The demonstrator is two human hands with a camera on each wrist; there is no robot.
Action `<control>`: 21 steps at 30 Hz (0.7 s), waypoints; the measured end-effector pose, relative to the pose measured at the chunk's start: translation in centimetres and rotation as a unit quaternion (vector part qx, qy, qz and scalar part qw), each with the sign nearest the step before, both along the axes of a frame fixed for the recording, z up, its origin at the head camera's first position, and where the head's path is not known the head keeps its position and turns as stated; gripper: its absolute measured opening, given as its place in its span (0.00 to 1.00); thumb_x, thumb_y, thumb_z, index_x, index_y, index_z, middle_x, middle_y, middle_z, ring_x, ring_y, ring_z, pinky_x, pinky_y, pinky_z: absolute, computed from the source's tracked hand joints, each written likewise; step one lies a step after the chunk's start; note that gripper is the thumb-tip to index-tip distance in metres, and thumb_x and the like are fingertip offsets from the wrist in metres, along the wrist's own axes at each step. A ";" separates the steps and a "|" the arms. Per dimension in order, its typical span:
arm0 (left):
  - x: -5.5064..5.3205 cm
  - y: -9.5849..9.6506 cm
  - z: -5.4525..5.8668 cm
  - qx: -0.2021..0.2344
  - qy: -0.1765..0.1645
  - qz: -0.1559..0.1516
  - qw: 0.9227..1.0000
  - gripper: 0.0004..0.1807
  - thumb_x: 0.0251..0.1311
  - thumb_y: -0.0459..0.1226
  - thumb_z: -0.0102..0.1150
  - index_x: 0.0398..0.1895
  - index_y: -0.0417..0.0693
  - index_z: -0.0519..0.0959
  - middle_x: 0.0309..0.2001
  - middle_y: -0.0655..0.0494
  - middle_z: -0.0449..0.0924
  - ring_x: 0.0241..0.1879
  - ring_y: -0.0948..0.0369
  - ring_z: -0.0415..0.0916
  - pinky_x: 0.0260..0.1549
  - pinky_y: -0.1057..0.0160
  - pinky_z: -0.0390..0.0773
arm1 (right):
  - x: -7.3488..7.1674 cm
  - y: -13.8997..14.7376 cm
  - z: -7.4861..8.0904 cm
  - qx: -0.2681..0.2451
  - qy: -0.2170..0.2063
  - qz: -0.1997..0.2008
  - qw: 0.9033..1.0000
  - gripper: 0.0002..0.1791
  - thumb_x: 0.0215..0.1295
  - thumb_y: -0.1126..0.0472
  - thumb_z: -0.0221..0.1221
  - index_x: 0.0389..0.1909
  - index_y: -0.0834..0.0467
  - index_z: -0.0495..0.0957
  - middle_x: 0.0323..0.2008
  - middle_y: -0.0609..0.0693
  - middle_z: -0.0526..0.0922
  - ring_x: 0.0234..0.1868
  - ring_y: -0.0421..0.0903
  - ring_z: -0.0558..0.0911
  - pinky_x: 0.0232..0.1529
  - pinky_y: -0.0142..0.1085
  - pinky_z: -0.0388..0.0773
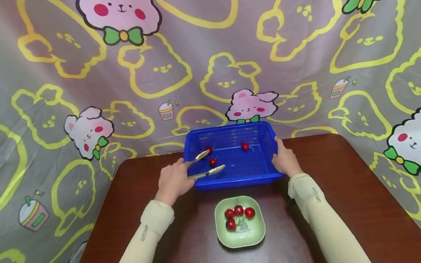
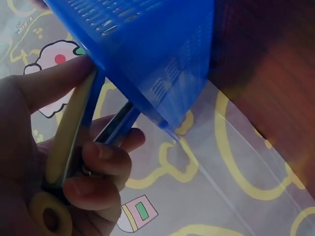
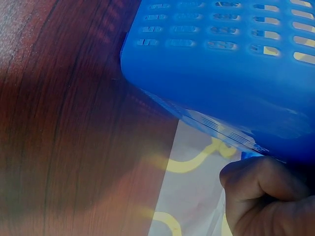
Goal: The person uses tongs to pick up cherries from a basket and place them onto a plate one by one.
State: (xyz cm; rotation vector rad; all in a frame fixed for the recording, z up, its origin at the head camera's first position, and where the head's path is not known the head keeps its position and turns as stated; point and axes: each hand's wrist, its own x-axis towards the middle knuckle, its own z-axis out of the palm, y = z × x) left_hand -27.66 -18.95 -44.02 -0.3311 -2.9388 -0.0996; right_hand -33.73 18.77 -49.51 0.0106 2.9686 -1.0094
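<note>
Clasps slim tongs [image 1: 217, 170] in left grip [image 1: 174, 179], holds perforated blue plastic basket [image 1: 243, 182] with right grip [image 1: 287, 160], glossy round cherries [image 1: 245, 146] inside, near far edge of wood-grained worktop [image 1: 354, 198].

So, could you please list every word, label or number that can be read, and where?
Left sleeve: "LetsSlim", small, ending uncertain.
Right sleeve: apparently the same, "LetsSlim", also small.
Green dish: grey print, too blurred to read.
I can read nothing else.
</note>
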 end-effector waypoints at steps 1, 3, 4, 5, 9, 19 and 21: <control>-0.1 0.1 0.0 -0.002 -0.002 0.000 1.000 0.23 0.54 0.49 0.67 0.53 0.54 0.87 0.37 0.53 0.79 0.27 0.50 0.75 0.26 0.50 0.76 | 0.0 0.0 0.0 0.000 0.000 0.001 1.000 0.39 0.77 0.62 0.45 0.84 0.57 0.41 0.57 0.79 0.77 0.41 0.64 0.81 0.48 0.58 0.76; -0.3 0.4 0.1 -0.008 -0.002 0.000 1.000 0.21 0.53 0.48 0.66 0.51 0.54 0.87 0.36 0.53 0.79 0.27 0.50 0.76 0.27 0.49 0.76 | 0.0 0.0 0.0 0.000 0.000 0.001 1.000 0.39 0.77 0.62 0.45 0.84 0.57 0.41 0.57 0.79 0.77 0.40 0.63 0.81 0.48 0.58 0.76; -0.3 0.5 0.2 -0.010 -0.004 0.002 1.000 0.22 0.53 0.47 0.66 0.51 0.54 0.88 0.36 0.53 0.80 0.28 0.50 0.77 0.27 0.49 0.77 | 0.0 0.0 0.0 0.000 0.001 0.001 1.000 0.39 0.77 0.62 0.45 0.84 0.57 0.41 0.58 0.79 0.76 0.42 0.64 0.81 0.49 0.58 0.76; -0.4 0.6 0.2 -0.013 -0.007 0.004 1.000 0.21 0.52 0.47 0.65 0.51 0.53 0.88 0.36 0.53 0.80 0.29 0.51 0.77 0.28 0.50 0.77 | 0.0 0.0 0.0 -0.001 0.001 0.001 1.000 0.39 0.77 0.62 0.45 0.84 0.57 0.41 0.57 0.79 0.77 0.41 0.63 0.81 0.48 0.58 0.76; -0.5 0.8 0.1 -0.019 -0.012 0.010 1.000 0.21 0.52 0.45 0.65 0.51 0.54 0.89 0.36 0.53 0.81 0.30 0.52 0.78 0.28 0.50 0.77 | 0.0 0.0 0.0 0.000 0.001 0.001 1.000 0.39 0.77 0.63 0.45 0.84 0.58 0.41 0.58 0.79 0.76 0.44 0.65 0.82 0.50 0.59 0.76; -0.6 0.9 -0.1 -0.024 -0.015 0.019 0.999 0.20 0.52 0.42 0.66 0.50 0.54 0.89 0.35 0.53 0.82 0.29 0.53 0.76 0.28 0.52 0.78 | 0.0 -0.2 0.2 0.000 -0.004 -0.001 1.000 0.39 0.78 0.63 0.45 0.84 0.58 0.41 0.58 0.78 0.77 0.44 0.65 0.81 0.51 0.59 0.76; -0.6 0.9 -0.1 -0.025 -0.015 0.019 0.999 0.19 0.53 0.43 0.66 0.50 0.54 0.89 0.35 0.53 0.82 0.29 0.53 0.76 0.29 0.51 0.78 | 0.0 -0.2 0.2 0.000 -0.002 -0.002 1.000 0.38 0.77 0.63 0.45 0.84 0.58 0.42 0.59 0.78 0.76 0.47 0.67 0.82 0.54 0.60 0.76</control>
